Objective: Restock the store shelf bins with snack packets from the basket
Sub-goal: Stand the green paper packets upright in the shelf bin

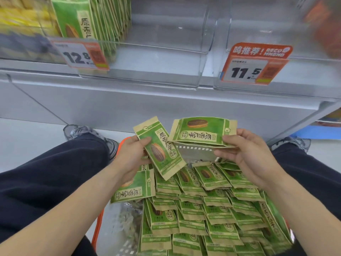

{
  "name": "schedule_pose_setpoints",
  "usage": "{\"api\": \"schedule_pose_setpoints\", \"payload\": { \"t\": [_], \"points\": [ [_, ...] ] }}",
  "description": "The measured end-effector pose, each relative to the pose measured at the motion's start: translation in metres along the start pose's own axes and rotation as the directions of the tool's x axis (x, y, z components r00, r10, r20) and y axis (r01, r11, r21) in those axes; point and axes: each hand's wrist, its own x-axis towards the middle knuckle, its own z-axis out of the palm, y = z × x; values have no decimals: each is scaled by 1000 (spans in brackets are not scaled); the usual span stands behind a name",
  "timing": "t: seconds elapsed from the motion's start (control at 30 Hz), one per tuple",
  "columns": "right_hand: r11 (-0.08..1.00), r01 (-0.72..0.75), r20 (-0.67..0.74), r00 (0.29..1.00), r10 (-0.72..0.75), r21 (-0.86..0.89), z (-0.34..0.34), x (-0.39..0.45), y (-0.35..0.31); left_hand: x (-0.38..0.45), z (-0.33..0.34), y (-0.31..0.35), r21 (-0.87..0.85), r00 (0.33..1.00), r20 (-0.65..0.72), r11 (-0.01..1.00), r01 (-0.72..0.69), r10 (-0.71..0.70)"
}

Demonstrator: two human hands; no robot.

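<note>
Both forearms come in from the bottom corners over a grey basket (118,237) with an orange rim, heaped with green snack packets (203,209) (sunflower-seed print, most lying flat and overlapping). Left hand (132,156) pinches a single packet (162,146) by its left edge, thumb on the front face, packet tilted with its top toward the shelf. Right hand (247,156) grips a small stack of packets (203,131) by the right end, thumb on top, fingers curled underneath; stack is held roughly level, print upside down to the camera. Both held lots sit just above the far end of the basket, near each other but not touching as far as visible. Dark trousers (46,182) and grey shoes (86,132) flank the basket on a pale floor. Above, a grey shelf holds clear bins: the left bin (156,52) has a row of the same green packets (96,21) standing upright at its left side, price tag 12.8 (79,55) on front; the right bin (304,71) carries an orange tag 11.5 (256,64). Top corners are blurred.
</note>
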Motion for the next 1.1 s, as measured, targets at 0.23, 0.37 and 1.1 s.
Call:
{"api": "schedule_pose_setpoints", "payload": {
  "t": [0.23,0.37,1.1],
  "points": [
    [976,-96,97,988,117,-197,23,-7,47,-11,9,-3,-81,988,146,994,68,-56],
    [849,0,135,987,84,-528,36,-15,64,-17,13,-4,-57,973,231,998,9,4],
    [727,426,432,880,-196,-538,113,-18,-55,-52,-29,147,174,811,396,832,-526,430]
  ]
}}
